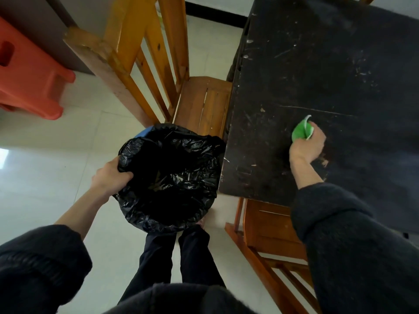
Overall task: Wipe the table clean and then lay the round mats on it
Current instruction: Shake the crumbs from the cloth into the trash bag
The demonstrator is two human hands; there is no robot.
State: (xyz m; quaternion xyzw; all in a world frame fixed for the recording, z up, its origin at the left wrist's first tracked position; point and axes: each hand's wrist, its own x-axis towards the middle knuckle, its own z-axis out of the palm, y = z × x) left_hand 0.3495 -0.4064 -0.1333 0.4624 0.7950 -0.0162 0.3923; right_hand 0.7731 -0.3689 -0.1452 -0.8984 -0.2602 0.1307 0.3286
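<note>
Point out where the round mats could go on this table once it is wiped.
The dark table is bare across its far half, beyond the right hand and green cloth. It looks free to the right too. The near left corner is crowded: crumbs by the hand, the bin against the edge.

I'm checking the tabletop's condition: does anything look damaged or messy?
Yes. The black table is scuffed with pale scratches, and brown crumbs lie beside the right hand gripping the green cloth.
</note>
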